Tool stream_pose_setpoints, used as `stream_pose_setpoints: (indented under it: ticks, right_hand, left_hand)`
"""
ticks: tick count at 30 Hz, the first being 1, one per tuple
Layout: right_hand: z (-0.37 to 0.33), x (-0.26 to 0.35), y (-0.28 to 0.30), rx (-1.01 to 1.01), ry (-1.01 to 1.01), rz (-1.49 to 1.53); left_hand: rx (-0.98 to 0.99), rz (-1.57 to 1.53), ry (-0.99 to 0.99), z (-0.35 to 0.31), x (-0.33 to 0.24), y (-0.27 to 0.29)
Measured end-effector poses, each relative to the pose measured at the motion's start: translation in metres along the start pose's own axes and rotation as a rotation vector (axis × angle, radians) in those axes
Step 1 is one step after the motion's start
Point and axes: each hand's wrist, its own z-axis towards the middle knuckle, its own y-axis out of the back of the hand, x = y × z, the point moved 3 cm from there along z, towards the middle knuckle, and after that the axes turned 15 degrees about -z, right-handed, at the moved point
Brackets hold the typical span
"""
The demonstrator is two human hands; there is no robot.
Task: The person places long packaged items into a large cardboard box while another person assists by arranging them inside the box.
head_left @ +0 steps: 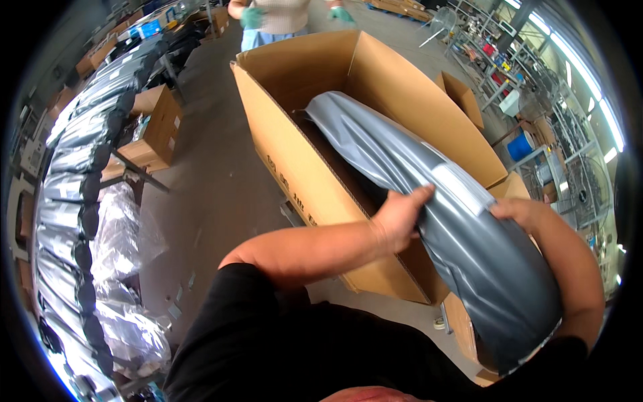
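In carton (281, 147): bundle (469, 248), extending past the near right end; behind the far edge: person (284, 19); leftward: row of rolls (67, 211), box (163, 137) alongside.

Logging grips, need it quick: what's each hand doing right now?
Left hand: closed, holding the long glossy gray plastic-wrapped bundle.
Right hand: closed, holding the same bundle's right side.

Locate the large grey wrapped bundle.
In the head view, right of centre, the bundle slants between the left hand and right hand, its far end inside the open cardboard box.
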Motion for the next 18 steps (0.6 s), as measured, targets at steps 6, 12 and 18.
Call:
stream_pose_setpoints:
  ticks: [6,12,18]
  right_hand:
    - [0.174,0.086,0.034,-0.06,0.051,-0.235]
    - [0.386,0.023,-0.011,-0.338,-0.292,-1.084]
    - [0.54,-0.108,-0.121,0.069,0.052,-1.111]
  left_hand:
    - [-0.052,1.027,0.157,0.068,-0.135,0.064]
    - [0.66,2.518,0.065,0.009,-0.209,0.078]
    - [0.847,2.297,-0.42,0.043,-0.224,0.106]
